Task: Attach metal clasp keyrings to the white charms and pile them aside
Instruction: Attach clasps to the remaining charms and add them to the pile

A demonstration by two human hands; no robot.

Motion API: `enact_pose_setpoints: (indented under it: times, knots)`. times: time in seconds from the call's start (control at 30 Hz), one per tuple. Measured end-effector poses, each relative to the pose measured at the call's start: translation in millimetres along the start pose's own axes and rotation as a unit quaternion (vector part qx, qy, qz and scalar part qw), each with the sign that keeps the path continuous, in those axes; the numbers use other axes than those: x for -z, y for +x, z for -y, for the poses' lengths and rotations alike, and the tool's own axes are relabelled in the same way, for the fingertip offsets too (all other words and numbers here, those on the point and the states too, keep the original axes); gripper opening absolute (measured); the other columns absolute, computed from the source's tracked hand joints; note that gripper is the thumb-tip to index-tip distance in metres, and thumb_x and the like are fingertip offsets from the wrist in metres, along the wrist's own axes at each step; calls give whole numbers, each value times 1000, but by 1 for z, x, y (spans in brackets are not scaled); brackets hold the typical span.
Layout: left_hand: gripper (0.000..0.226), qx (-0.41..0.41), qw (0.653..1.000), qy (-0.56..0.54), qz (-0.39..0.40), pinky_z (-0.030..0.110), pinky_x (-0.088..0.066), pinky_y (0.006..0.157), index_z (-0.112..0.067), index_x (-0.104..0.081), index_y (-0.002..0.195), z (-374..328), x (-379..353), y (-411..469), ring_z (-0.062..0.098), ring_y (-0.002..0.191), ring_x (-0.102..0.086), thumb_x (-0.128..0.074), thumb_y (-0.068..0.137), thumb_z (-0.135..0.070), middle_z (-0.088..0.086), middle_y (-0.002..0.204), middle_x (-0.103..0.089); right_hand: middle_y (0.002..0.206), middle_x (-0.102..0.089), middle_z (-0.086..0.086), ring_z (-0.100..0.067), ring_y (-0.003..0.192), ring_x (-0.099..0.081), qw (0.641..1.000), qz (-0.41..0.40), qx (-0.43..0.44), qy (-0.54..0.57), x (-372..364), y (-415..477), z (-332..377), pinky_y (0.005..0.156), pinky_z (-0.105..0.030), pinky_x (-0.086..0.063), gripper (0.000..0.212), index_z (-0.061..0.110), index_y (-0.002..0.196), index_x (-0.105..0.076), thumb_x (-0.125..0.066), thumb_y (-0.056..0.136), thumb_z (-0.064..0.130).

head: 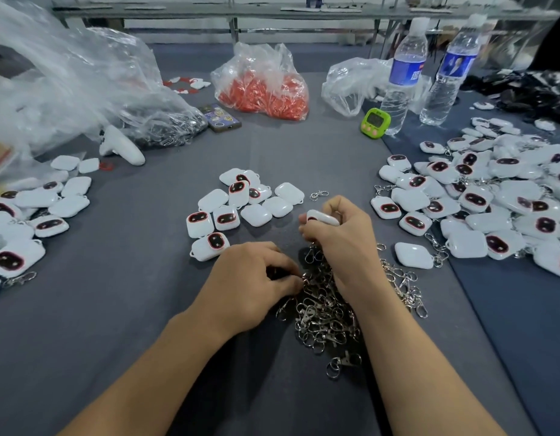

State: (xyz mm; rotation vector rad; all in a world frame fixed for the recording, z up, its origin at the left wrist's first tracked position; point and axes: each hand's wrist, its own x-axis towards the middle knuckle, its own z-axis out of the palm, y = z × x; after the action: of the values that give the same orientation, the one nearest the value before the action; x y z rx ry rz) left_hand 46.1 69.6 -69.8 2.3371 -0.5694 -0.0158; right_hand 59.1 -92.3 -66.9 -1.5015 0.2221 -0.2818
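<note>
The grey cloth-covered table (115,309) bears a heap of silver metal clasp keyrings (322,313) at its near centre; all positions below are taken from that heap.

Far to the left and beyond it lies a large crumpled clear plastic bag (68,83). To the right is the big pile of white rounded-square plastic charms with dark red-rimmed faces (508,199), several with clasps showing at their edges. A smaller spread of the same charms (27,221) lies well to the left. Straight beyond, and well apart, sits a clear bag of red items (263,86). Two clear water bottles with blue labels (404,73) stand upright beyond and to the right.

The left hand (250,284) rests at the heap's left edge, fingers curled, thumb and fingertips pinching into the keyrings. The right hand (341,237) is over the heap's far end, fingers curled round a single white charm (324,218), held on edge.

A loose cluster of white charms (241,202) lies just beyond and to the left. A small green digital timer (375,122) stands beside the nearer bottle.
</note>
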Motion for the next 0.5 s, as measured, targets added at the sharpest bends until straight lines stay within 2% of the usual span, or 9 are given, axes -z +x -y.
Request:
enact_pose_setpoints:
  times: [0.07,0.13,0.2,0.3,0.4,0.5]
  knots:
    - [9,15,999,5,-30,24,-48,76,-44,-77,88,-1,-3,0,-2,83,-62,-80,79,-44,-23,86,-69,92,-64,-35,-24,73,-58,1000,25,-1,1,3,-1,0,65,-42,-47,24,21,67,-47,-65,63,6]
    - [9,33,998,-6,-60,15,-46,69,-46,-76,86,-1,-3,0,-5,77,-63,-81,79,-43,-26,78,-70,81,-70,-22,-23,66,-61,999,47,-4,6,6,0,-2,59,-32,-51,25,17,72,-48,-66,69,0]
    - [9,57,994,-51,-82,12,-46,62,-44,-78,81,0,-1,3,-4,66,-65,-82,79,-36,-25,68,-70,76,-68,-15,-17,57,-58,999,50,-1,7,7,2,-2,52,-25,-48,22,10,78,-55,-69,78,-6]
    - [13,101,978,-142,-111,10,-48,57,-35,-80,76,3,2,14,-2,58,-67,-83,80,-24,-16,64,-73,69,-62,-10,-12,54,-52,998,58,20,-32,7,3,-4,51,-23,-42,7,1,86,-65,-71,83,0]
    - [17,131,961,-211,-124,10,-47,53,-30,-80,79,3,2,22,0,50,-63,-82,83,-13,-7,63,-74,59,-51,4,-13,57,-44,993,64,46,-90,4,0,-5,54,-31,-36,14,14,71,-62,-69,81,8]
    - [25,134,955,-240,-110,15,-53,61,-30,-79,81,5,3,21,5,59,-70,-78,85,-6,-4,69,-77,55,-40,13,-10,55,-34,988,46,61,-133,0,-5,-3,52,-27,-29,16,21,62,-53,-63,74,17]
